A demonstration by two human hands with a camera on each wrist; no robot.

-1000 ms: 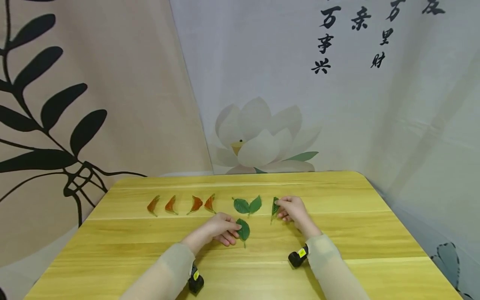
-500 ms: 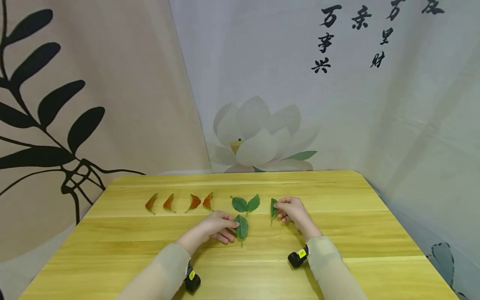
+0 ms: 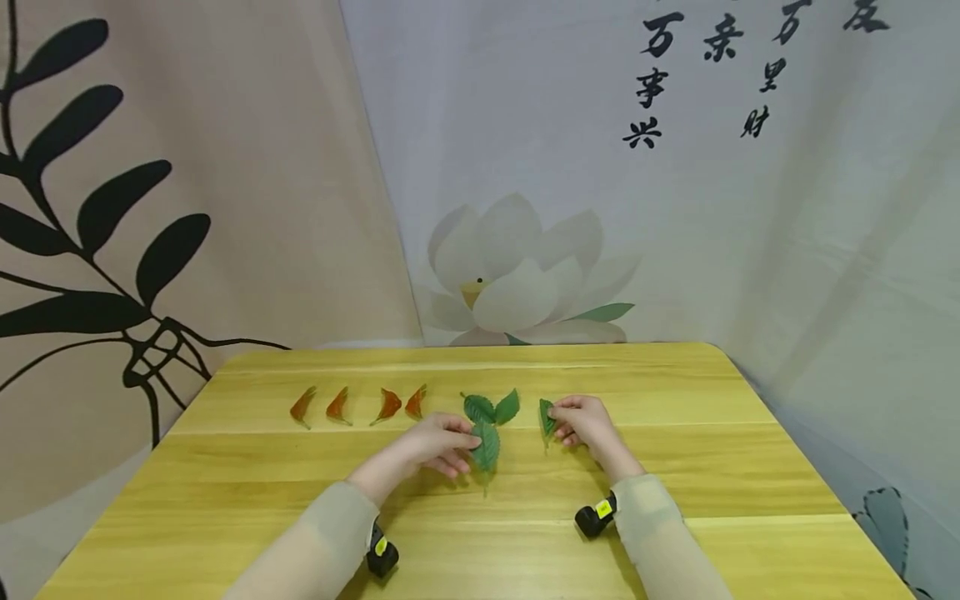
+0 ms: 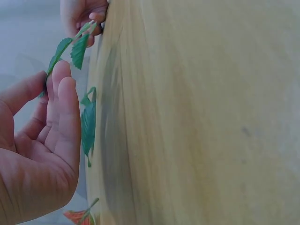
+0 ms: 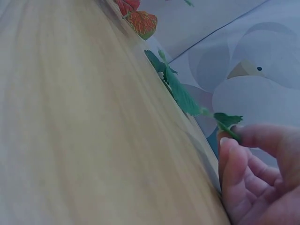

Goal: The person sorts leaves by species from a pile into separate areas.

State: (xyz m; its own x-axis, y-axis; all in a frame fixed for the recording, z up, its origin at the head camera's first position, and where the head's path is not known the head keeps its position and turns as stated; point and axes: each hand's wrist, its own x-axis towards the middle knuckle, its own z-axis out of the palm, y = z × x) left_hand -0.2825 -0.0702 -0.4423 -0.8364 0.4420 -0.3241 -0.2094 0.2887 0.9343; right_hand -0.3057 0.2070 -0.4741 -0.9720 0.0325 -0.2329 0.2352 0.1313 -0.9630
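My left hand [image 3: 435,443] pinches a green leaf [image 3: 487,450] with serrated edges between thumb and fingers, its stem pointing toward me. In the head view this leaf overlaps the lower end of two green leaves, a left one [image 3: 478,407] and a right one [image 3: 508,406], lying on the table. To the right, my right hand [image 3: 591,423] pinches another green leaf [image 3: 547,418], seen narrow and nearly edge-on. The right wrist view shows that leaf [image 5: 228,119] between thumb and fingertips. From the left wrist, my left hand [image 4: 44,140] has its lower fingers fairly straight.
Several orange-red leaves, one of them a curled leaf [image 3: 388,406], lie in a row at the back left of the wooden table [image 3: 495,550]. Behind the table's far edge hangs a printed cloth [image 3: 525,125]. Each wrist wears a black camera [image 3: 595,517].
My left hand has moved slightly away from me with its leaf, which now overlaps the two leaves on the table. The right hand stays in place, its leaf tilting slightly.
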